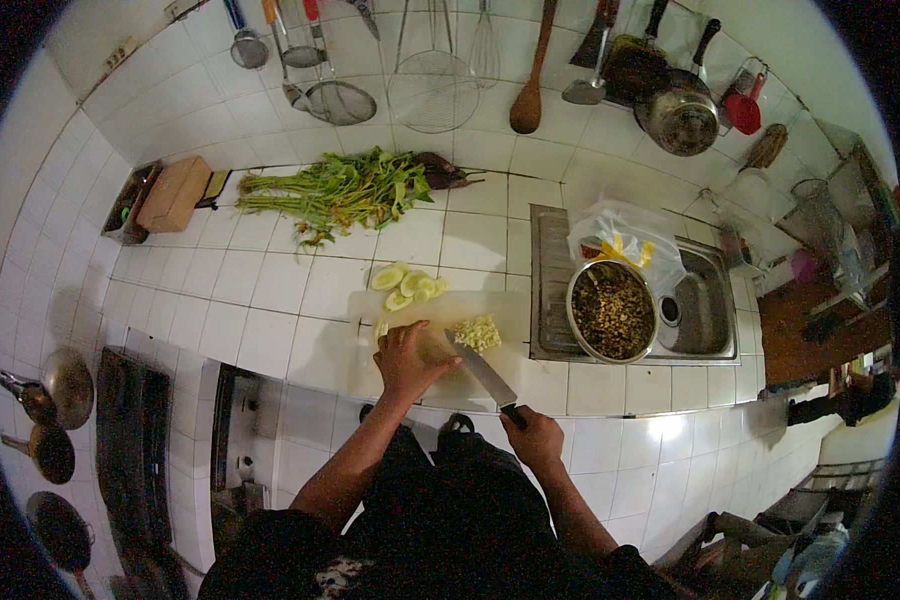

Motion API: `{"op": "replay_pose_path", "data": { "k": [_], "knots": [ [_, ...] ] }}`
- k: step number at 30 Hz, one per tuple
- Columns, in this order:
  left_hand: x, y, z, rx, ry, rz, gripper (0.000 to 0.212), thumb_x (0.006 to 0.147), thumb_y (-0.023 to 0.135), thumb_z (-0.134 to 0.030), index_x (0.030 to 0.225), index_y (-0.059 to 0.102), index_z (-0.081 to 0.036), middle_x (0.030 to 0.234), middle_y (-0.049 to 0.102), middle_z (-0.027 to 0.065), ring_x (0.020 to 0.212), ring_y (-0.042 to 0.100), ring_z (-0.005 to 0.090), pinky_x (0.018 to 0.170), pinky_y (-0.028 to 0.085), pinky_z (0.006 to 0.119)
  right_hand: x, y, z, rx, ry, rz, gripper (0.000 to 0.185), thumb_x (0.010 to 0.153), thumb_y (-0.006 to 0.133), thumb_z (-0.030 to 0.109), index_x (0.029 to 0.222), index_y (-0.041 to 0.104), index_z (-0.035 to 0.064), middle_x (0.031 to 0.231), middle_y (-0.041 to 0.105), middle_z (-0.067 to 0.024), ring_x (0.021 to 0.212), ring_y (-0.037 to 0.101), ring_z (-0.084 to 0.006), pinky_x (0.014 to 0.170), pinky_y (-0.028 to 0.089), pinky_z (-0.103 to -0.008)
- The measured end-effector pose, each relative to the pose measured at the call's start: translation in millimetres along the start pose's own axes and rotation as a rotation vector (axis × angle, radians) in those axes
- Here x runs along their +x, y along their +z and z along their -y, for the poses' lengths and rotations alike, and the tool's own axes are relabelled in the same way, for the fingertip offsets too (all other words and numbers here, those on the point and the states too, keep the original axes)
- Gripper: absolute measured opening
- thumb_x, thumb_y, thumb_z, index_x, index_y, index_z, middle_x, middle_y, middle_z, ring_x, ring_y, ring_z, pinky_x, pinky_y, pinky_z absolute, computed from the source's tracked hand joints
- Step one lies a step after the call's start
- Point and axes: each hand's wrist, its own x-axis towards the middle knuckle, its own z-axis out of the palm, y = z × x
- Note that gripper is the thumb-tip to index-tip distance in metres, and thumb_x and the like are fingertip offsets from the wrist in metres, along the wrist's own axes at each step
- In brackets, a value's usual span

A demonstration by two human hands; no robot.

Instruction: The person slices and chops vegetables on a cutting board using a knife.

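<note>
A white cutting board (435, 304) lies on the tiled counter before me. My right hand (534, 436) grips the black handle of a kitchen knife (487, 373). The blade slants up and left across the board, its tip beside a small heap of finely diced pale vegetable (478, 333). Over the board's left half is my left hand (411, 361), fingers and thumb spread. Its fingertips are close to a pale slice (381, 330), partly hidden; contact cannot be told. Several oval pale-green slices (405, 285), apparently cucumber, rest at the board's upper left edge.
Leafy green stems (345, 191) and a dark purple vegetable (444, 172) lie by the wall. On the right, a metal bowl of chopped dark food (613, 311) stands at the sink (694, 289), beside a plastic bag (630, 229). Utensils, including a wooden spoon (526, 105), hang above.
</note>
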Motion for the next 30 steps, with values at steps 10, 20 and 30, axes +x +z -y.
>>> {"op": "replay_pose_path", "data": {
  "k": [10, 20, 30],
  "knots": [
    [50, 24, -23, 0.071, 0.08, 0.046, 0.103, 0.048, 0.089, -0.058, 0.137, 0.047, -0.025, 0.128, 0.041, 0.0109, 0.124, 0.035, 0.0329, 0.096, 0.034, 0.059, -17, -13, -12, 0.032, -0.012, -0.115, 0.029, 0.088, 0.063, 0.044, 0.095, 0.071, 0.0165, 0.087, 0.071, -0.0113, 0.082, 0.069, -0.0326, 0.069, 0.054, -0.0453],
    [41, 35, -24, 0.145, 0.1, 0.033, 0.087, 0.056, 0.087, -0.054, 0.131, 0.053, -0.025, 0.124, 0.044, 0.0099, 0.118, 0.041, 0.0322, 0.094, 0.035, 0.056, -18, -12, -26, -0.038, 0.039, -0.104, 0.028, 0.083, 0.07, 0.041, 0.094, 0.073, 0.0148, 0.085, 0.071, -0.0091, 0.077, 0.069, -0.0302, 0.067, 0.054, -0.0429],
    [36, 24, 21, 0.132, 0.086, -0.152, 0.053, 0.063, 0.086, -0.045, 0.107, 0.067, -0.024, 0.115, 0.049, 0.0053, 0.113, 0.045, 0.0296, 0.09, 0.037, 0.052, -15, -16, -46, -0.025, -0.024, -0.153, 0.03, 0.082, 0.072, 0.04, 0.095, 0.073, 0.0134, 0.083, 0.072, -0.0097, 0.075, 0.069, -0.0304, 0.067, 0.054, -0.0419]
  ]
}}
